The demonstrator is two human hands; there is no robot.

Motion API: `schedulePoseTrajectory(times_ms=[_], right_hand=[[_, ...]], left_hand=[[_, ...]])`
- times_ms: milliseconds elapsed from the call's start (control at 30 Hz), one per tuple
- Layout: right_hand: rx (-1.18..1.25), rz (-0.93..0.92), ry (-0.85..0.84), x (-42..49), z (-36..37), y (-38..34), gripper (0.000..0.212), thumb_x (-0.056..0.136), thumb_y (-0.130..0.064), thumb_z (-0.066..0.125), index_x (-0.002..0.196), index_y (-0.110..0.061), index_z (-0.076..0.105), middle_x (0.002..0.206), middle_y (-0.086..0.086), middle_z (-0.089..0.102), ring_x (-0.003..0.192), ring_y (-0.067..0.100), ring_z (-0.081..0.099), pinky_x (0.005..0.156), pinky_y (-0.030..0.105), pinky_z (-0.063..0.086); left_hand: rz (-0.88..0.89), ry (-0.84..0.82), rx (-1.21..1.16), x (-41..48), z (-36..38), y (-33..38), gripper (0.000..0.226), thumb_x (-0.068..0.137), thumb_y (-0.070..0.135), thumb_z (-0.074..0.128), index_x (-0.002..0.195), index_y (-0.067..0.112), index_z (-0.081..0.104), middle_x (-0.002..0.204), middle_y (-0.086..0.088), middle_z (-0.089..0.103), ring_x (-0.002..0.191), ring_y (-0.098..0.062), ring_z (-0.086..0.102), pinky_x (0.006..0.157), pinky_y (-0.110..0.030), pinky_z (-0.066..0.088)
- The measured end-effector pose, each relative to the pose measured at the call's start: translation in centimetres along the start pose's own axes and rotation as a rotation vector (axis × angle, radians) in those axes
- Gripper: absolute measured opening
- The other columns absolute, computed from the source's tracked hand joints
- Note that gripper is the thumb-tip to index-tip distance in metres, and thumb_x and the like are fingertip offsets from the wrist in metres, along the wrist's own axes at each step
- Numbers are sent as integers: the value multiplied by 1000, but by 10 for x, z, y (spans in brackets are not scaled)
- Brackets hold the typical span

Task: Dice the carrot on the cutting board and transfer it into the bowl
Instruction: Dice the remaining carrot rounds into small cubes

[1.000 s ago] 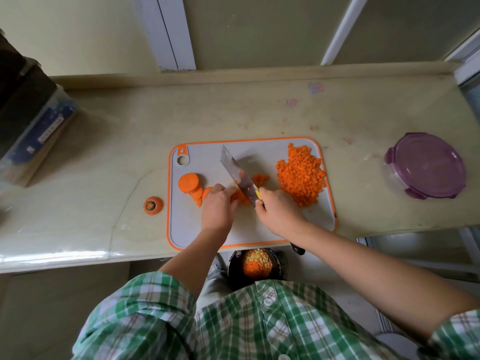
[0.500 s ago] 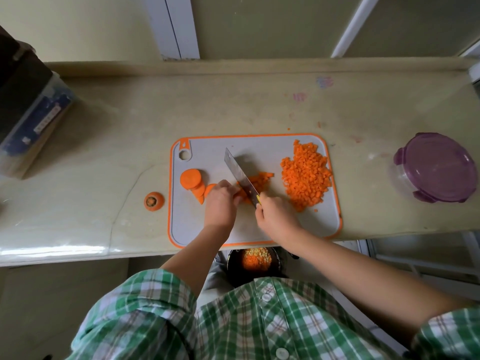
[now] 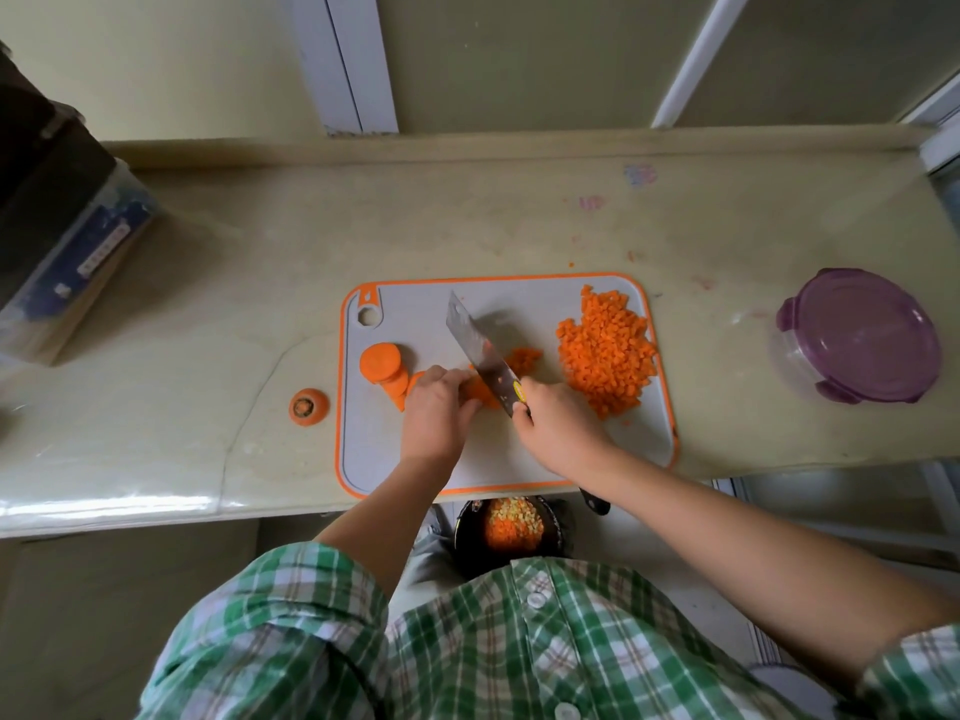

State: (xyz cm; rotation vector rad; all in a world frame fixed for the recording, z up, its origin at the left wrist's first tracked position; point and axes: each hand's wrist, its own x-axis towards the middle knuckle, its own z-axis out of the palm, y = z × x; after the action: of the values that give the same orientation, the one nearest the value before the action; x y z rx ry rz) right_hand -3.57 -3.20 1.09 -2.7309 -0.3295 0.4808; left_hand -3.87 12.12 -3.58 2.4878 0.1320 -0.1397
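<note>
A grey cutting board (image 3: 613, 449) with an orange rim lies on the counter. My left hand (image 3: 435, 410) curls over carrot strips (image 3: 480, 394) and holds them down mid-board. My right hand (image 3: 558, 426) grips the handle of a cleaver (image 3: 480, 350), whose blade rests on the strips just right of my left fingers. Round carrot slices (image 3: 383, 367) lie left of my left hand. A small heap of fresh dice (image 3: 524, 358) sits behind the blade, and a big pile of diced carrot (image 3: 605, 350) covers the board's right part. A dark bowl (image 3: 511, 527) with diced bits sits below the counter edge.
A carrot top end (image 3: 308, 406) lies on the counter left of the board. A purple-lidded container (image 3: 860, 335) stands at the right. A dark box and a plastic container (image 3: 67, 262) occupy the far left. The counter's front edge runs just below the board.
The cleaver keeps chopping in place; its blade has shifted slightly left along the strips and the small heap of dice behind it has grown. My left hand stays on the strips.
</note>
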Motion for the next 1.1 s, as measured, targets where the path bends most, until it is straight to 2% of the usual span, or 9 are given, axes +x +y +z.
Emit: schedulePoseTrajectory(times_ms=[67, 167, 400, 533, 767, 900, 1000, 1100], right_hand=[[-42, -7, -28, 0, 4, -1, 11, 94, -19, 43, 89, -12, 49, 87, 19, 65, 83, 39, 61, 60, 36, 35], [-34, -11, -12, -1, 9, 0, 11, 93, -18, 43, 83, -15, 43, 84, 20, 66, 80, 40, 62, 59, 37, 38], [-3, 30, -10, -3, 19, -5, 12, 94, -15, 43, 82, -15, 39, 84, 18, 66, 77, 38, 62, 56, 32, 28], [26, 37, 14, -3, 28, -5, 10, 93, -14, 44, 84, -16, 42, 80, 19, 66, 74, 39, 61, 55, 33, 27], [74, 20, 45, 0, 22, 5, 18, 94, -17, 48, 78, -16, 38, 71, 22, 62, 67, 40, 59, 53, 34, 27], [79, -15, 53, 5, 5, 3, 15, 94, -17, 46, 80, -15, 40, 76, 22, 62, 73, 41, 59, 55, 34, 29], [-17, -61, 14, 4, 2, 1, 11, 94, -19, 44, 84, -14, 45, 84, 21, 64, 80, 40, 60, 59, 36, 31], [-96, -70, -13, 2, 7, 0, 14, 94, -21, 43, 91, -11, 51, 88, 18, 66, 83, 38, 62, 62, 38, 40]], left_hand=[[-2, -6, 16, 0, 1, 0, 20, 80, 14, 73, 100, 15, 72, 87, -11, 62, 87, -30, 56, 74, -36, 42], [-1, -6, 29, 2, 2, 1, 10, 80, 12, 72, 90, 12, 72, 83, -13, 61, 84, -31, 55, 69, -35, 37], [-10, 0, -2, 5, 5, -2, 7, 77, 9, 74, 84, 7, 72, 80, -13, 60, 80, -30, 54, 62, -27, 23], [-10, -2, -22, 6, 6, -4, 11, 76, 10, 75, 86, 8, 73, 79, -12, 59, 80, -31, 54, 64, -28, 28], [19, -8, -7, 1, 3, -3, 18, 79, 18, 75, 96, 13, 72, 85, -11, 61, 87, -30, 55, 72, -35, 40], [37, 4, -1, -2, 0, -6, 26, 77, 20, 76, 102, 13, 71, 85, -10, 63, 89, -31, 57, 76, -37, 43], [22, 17, 11, -3, 0, -6, 22, 78, 19, 75, 98, 11, 71, 83, -11, 63, 87, -31, 57, 74, -37, 42], [-20, 24, 17, -3, 2, -4, 15, 79, 16, 73, 93, 10, 70, 81, -11, 63, 86, -30, 56, 73, -39, 44]])
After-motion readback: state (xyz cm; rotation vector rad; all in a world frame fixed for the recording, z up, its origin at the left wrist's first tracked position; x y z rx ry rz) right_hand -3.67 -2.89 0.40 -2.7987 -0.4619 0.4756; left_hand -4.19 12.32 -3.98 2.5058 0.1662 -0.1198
